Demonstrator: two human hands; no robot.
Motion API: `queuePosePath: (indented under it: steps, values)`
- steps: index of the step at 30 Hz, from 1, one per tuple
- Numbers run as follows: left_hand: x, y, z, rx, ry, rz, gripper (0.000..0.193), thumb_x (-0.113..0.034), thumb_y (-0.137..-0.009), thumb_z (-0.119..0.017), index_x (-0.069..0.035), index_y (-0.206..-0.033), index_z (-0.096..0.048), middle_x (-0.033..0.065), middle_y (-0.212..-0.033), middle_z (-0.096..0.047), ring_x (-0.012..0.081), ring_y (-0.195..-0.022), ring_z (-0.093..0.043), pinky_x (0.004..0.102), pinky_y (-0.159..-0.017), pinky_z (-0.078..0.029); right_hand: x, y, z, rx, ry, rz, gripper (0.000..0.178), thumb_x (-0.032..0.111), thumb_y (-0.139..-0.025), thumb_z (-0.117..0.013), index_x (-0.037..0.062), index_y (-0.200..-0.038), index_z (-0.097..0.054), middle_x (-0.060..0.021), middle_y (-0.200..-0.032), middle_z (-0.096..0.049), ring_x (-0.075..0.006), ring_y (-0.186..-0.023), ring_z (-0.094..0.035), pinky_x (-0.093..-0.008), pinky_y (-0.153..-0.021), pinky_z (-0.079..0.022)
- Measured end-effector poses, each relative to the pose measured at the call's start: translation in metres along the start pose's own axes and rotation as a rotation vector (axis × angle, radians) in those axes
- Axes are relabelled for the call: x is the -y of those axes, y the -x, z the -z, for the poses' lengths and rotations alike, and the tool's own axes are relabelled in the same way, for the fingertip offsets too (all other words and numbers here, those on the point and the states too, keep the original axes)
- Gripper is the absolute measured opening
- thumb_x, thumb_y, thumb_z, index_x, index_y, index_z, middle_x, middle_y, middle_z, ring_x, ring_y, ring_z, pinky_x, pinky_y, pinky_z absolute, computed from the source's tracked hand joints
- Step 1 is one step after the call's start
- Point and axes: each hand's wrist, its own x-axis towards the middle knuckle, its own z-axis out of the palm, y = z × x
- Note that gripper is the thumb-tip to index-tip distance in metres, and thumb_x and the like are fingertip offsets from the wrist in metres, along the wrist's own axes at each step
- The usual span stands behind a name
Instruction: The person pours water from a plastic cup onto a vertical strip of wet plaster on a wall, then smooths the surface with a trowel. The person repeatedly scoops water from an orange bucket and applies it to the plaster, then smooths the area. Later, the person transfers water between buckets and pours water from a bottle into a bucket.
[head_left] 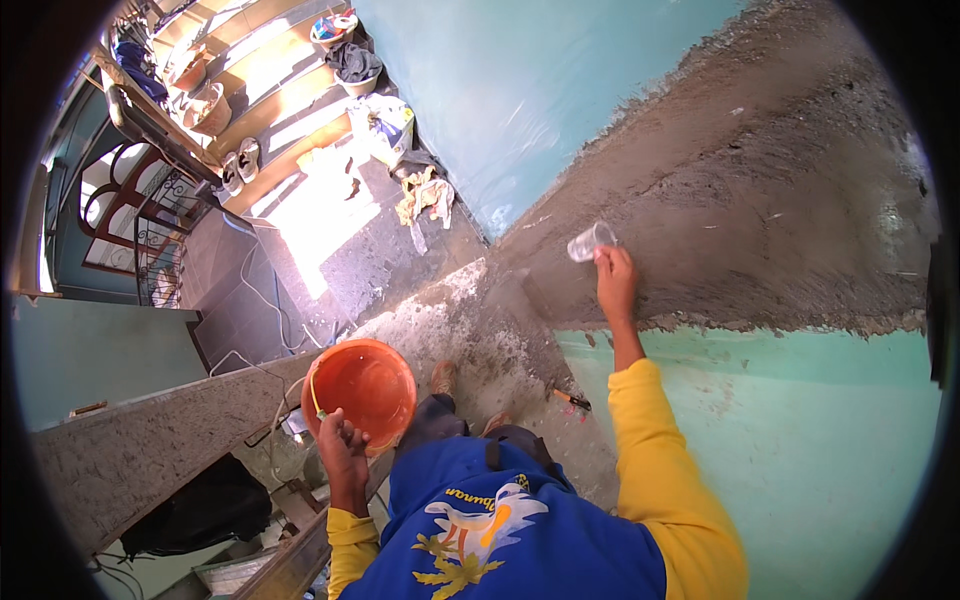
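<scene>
**Cup at the wet wall, bucket held by the rim**

The right hand (616, 277) was raised against the wall, its fingers closed around the base of a small clear plastic cup (590, 242). The cup lay tilted on its side, its open mouth turned to the left, right at the rough grey cement render (760, 190) that covered the upper right of the wall. The render looked damp and coarse, with a ragged lower edge. Below that edge the wall was smooth pale green paint (800, 430), marked by a few grey splashes. To the far left of the render the wall was smooth light blue paint (520, 90).

The left hand (342, 445) was clamped on the near rim of a round orange plastic bucket (365, 385), thumb over the edge and fingers underneath. The bucket sat low on the left, near the person's body, well apart from the cup. Its inside was glossy and smooth; whether it held anything could not be told.

Both forearms wore yellow sleeves (660, 470), and the torso a blue shirt with a printed picture.

On the speckled grey floor below, a small tool with a dark handle (573, 401) lay near the foot of the wall. Further off on the left, a crumpled yellowish rag (425, 195) lay on dark floor tiles, and a pair of pale sandals (240, 163) rested on a sunlit step.
</scene>
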Motion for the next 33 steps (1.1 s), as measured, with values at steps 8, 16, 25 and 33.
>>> queuePosePath:
  steps: [8,16,25,33]
  values:
    - [0.002,-0.022,0.031,-0.115,0.022,0.030,0.018,-0.016,-0.098,-0.056,-0.019,-0.113,-0.048,-0.0075,-0.060,-0.030,0.0070,-0.046,-0.030,0.0310,-0.053,-0.043,-0.045,0.014,-0.038,0.250,-0.150,-0.261,0.018,0.018,-0.099,-0.065,0.0012,-0.102,-0.071,-0.0035,-0.080,-0.064,-0.0118,-0.069,-0.059,-0.0296,-0.065,-0.047]
    - [0.006,-0.026,0.038,-0.161,0.052,0.059,0.023,-0.020,-0.099,-0.057,-0.018,-0.080,-0.044,-0.0073,-0.058,-0.027,0.0088,-0.044,-0.026,0.0321,-0.054,-0.040,-0.078,-0.074,-0.057,0.180,-0.212,-0.294,0.021,0.021,-0.099,-0.064,0.0011,-0.103,-0.070,-0.0085,-0.081,-0.067,-0.0183,-0.070,-0.060,-0.0339,-0.068,-0.049]
    - [0.008,-0.037,0.015,-0.137,0.065,0.092,0.024,-0.022,-0.099,-0.059,-0.018,-0.080,-0.044,-0.0071,-0.058,-0.027,0.0087,-0.045,-0.026,0.0316,-0.056,-0.040,-0.048,0.024,-0.034,0.122,-0.015,-0.054,0.015,0.013,-0.096,-0.067,-0.0004,-0.102,-0.071,-0.0113,-0.094,-0.068,-0.0232,-0.082,-0.066,-0.0342,-0.075,-0.051]
    - [0.017,-0.048,-0.016,-0.057,-0.048,0.108,0.021,-0.022,-0.097,-0.060,-0.018,-0.082,-0.047,-0.0074,-0.059,-0.031,0.0082,-0.045,-0.029,0.0311,-0.056,-0.043,-0.029,0.090,-0.003,0.398,-0.056,-0.297,0.019,0.018,-0.096,-0.067,-0.0005,-0.101,-0.070,-0.0150,-0.095,-0.072,-0.0315,-0.087,-0.069,-0.0388,-0.078,-0.053]
